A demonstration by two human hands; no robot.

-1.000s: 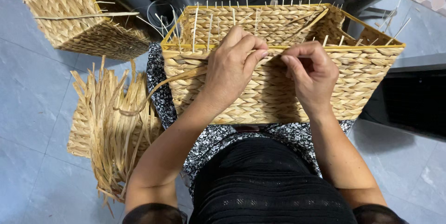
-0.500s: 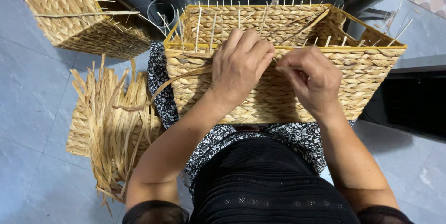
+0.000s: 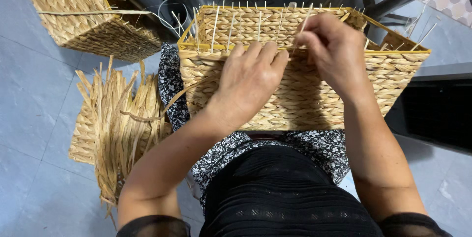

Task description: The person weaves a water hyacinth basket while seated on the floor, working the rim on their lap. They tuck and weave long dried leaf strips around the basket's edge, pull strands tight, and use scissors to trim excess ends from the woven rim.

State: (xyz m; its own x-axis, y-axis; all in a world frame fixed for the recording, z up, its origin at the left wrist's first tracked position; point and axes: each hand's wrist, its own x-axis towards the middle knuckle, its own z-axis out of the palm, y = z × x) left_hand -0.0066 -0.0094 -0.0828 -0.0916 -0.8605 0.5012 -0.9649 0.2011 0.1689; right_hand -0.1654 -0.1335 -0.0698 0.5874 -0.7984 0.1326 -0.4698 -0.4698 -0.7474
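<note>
My right hand (image 3: 334, 52) pinches a pale upright spoke at the rim of the rectangular woven straw basket (image 3: 305, 94) resting on my lap, while my left hand (image 3: 248, 77) presses flat, fingers together, against its near wall. I judge the top row is being woven; next calls for threading the loose straw strand (image 3: 184, 94) between spokes. A pile of dried straw (image 3: 115, 124) lies on the floor beside me.

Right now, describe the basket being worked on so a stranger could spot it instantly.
Start at the person's lap: the rectangular woven basket rests there under both hands. Unlike the second basket on the floor, thin pale stakes stick up along its yellow rim.
</note>
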